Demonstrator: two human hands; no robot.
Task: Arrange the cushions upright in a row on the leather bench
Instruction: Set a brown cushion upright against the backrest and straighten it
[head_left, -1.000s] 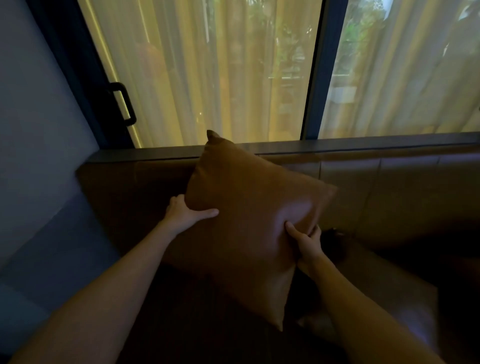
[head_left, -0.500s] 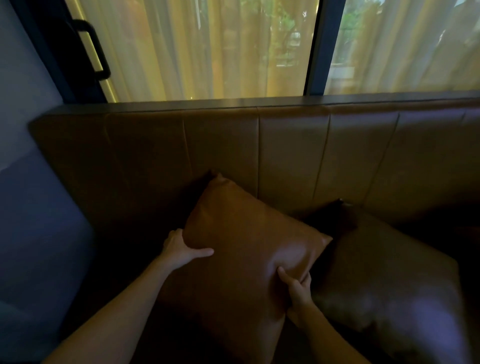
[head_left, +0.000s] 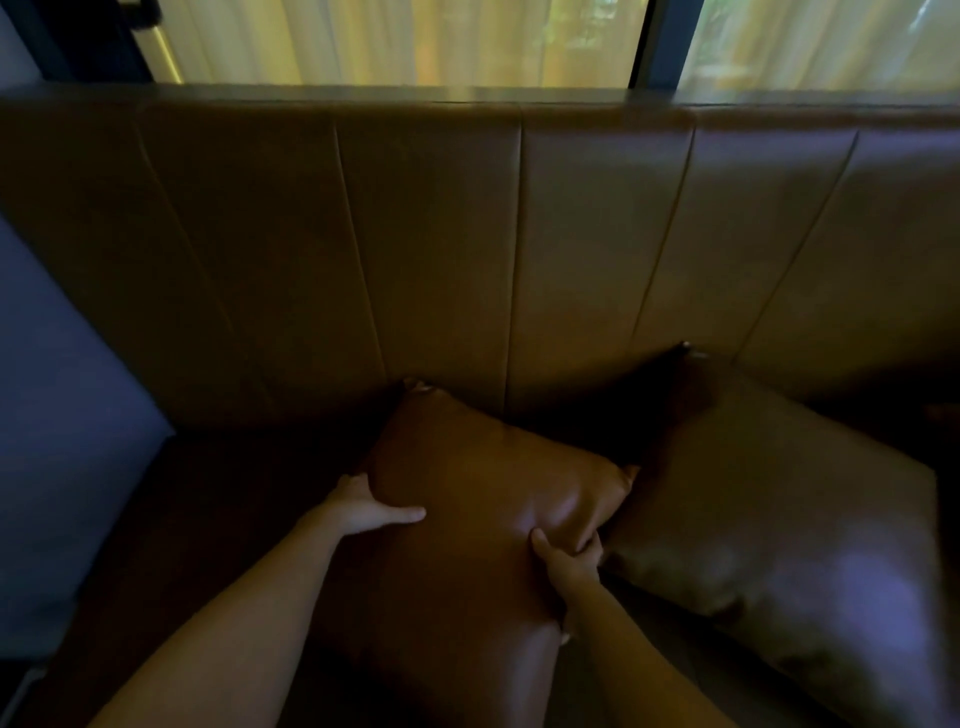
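A brown leather cushion (head_left: 478, 499) is tilted with one corner up, low against the leather bench's backrest (head_left: 426, 249). My left hand (head_left: 369, 506) grips its left edge, thumb on the front face. On the cushion's right edge my right hand (head_left: 569, 564) pinches the leather, which creases under the fingers. A second brown cushion (head_left: 769, 525) lies leaning to the right of it, its top corner touching the backrest. The bench seat (head_left: 208, 519) under both is dark and hard to make out.
A grey-blue wall (head_left: 57, 415) closes the bench's left end. Behind the backrest runs a dark ledge (head_left: 467, 96), then windows with pale curtains (head_left: 395, 41) and a dark window post (head_left: 657, 41). The far right of the bench is in shadow.
Both hands have brought the held cushion down from in front of the window to the seat beside the second cushion. The view has tipped downward with it.
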